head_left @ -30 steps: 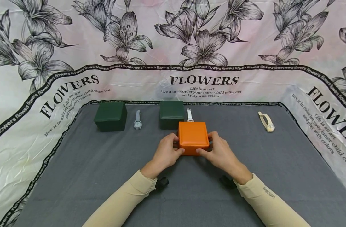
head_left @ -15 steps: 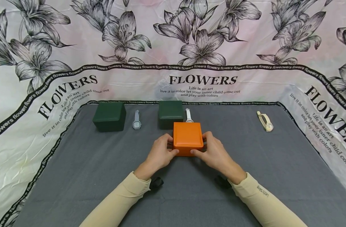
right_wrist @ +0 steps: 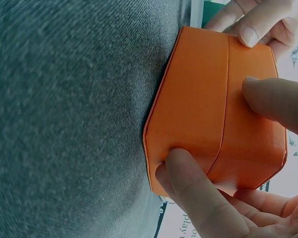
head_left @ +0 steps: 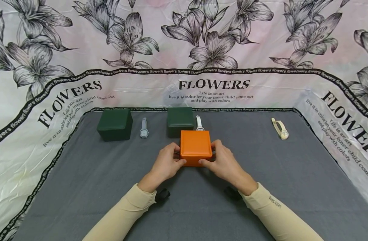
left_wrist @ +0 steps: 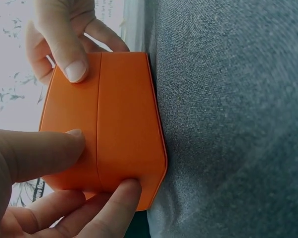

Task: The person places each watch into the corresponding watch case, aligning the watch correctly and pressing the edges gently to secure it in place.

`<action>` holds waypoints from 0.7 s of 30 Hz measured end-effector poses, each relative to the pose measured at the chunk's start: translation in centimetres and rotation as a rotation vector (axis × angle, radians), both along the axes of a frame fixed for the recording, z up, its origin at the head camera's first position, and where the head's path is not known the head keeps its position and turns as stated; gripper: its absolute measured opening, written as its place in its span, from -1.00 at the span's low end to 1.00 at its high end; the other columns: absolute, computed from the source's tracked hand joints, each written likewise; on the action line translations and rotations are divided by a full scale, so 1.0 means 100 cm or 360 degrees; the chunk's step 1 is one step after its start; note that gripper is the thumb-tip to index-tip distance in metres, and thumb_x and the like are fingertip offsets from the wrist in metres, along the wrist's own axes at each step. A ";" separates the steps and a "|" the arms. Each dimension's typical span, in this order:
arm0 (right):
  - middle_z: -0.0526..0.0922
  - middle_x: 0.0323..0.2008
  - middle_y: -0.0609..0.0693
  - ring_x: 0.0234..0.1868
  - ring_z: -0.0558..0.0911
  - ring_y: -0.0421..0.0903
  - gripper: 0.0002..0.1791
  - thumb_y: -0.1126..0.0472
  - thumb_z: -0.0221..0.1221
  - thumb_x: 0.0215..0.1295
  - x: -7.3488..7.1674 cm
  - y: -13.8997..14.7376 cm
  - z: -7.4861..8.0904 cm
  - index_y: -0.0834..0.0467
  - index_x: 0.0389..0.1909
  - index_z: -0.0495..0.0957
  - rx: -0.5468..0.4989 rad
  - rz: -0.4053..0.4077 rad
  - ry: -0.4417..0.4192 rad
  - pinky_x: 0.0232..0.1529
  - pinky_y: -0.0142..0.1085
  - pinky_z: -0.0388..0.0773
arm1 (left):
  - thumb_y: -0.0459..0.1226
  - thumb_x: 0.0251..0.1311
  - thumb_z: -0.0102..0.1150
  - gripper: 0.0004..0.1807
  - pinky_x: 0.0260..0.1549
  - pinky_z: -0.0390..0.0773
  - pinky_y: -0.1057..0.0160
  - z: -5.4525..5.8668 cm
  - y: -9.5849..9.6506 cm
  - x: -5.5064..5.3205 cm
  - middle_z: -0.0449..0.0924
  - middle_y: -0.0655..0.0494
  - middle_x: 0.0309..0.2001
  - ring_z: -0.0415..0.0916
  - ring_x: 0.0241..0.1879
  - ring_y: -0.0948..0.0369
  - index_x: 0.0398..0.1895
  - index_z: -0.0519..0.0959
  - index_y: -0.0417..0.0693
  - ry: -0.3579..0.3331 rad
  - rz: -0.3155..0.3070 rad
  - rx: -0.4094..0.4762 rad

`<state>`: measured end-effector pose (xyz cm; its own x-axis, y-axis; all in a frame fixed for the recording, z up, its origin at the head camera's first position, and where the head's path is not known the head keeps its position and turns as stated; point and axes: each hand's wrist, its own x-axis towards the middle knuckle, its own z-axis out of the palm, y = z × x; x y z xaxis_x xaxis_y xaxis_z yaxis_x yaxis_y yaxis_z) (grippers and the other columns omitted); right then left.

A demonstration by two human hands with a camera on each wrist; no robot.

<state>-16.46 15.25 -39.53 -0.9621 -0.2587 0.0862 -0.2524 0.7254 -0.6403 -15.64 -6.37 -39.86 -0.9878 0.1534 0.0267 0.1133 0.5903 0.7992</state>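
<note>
Both hands grip an orange box (head_left: 196, 144) with rounded edges, low over the grey cloth. My left hand (head_left: 166, 162) has its thumb on the front face and its fingers along the left side. On the opposite side, my right hand (head_left: 227, 165) holds it the same way. A straight seam runs across the front of the box (left_wrist: 122, 109) in the left wrist view, and its lid is closed. Just behind it is a watch with a white strap (head_left: 199, 122), partly hidden by the box.
A dark green box (head_left: 180, 121) stands directly behind the orange one. Farther left are another green box (head_left: 115, 124) and a pale blue watch (head_left: 144, 129). A cream-strapped watch (head_left: 280, 129) lies at the right. Flower-printed fabric (head_left: 214, 53) rises behind the grey cloth (head_left: 292, 174).
Both hands have shifted the orange box a little to the left, so it overlaps more of the middle green box. The view itself has drifted slightly.
</note>
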 end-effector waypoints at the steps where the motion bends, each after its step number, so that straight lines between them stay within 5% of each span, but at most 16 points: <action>1: 0.50 -0.20 0.05 -0.26 0.57 -0.03 -0.35 -0.01 0.42 0.03 0.000 -0.001 0.000 0.17 -0.01 0.29 -0.0002 0.0001 -0.0004 -0.27 -0.20 0.56 | -0.37 0.05 0.38 -0.66 -0.18 0.61 0.22 0.000 0.000 0.000 0.52 -0.01 -0.14 0.61 -0.16 0.14 -0.13 0.47 -0.17 -0.0001 0.0002 0.0002; 21: 0.51 -0.19 0.02 -0.26 0.62 -0.05 -0.40 0.04 0.43 0.04 0.001 -0.003 -0.001 0.15 -0.02 0.31 -0.0053 0.0057 -0.0009 -0.34 -0.28 0.57 | -0.37 0.04 0.39 -0.66 -0.15 0.61 0.20 0.000 -0.008 0.003 0.51 0.00 -0.15 0.60 -0.13 0.11 -0.14 0.48 -0.16 0.0026 -0.0032 -0.0015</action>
<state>-16.31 14.97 -39.66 -0.9527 -0.2903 0.0899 -0.2743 0.6942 -0.6654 -15.38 -7.17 -39.87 -0.9839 0.1737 0.0411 0.1382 0.5955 0.7914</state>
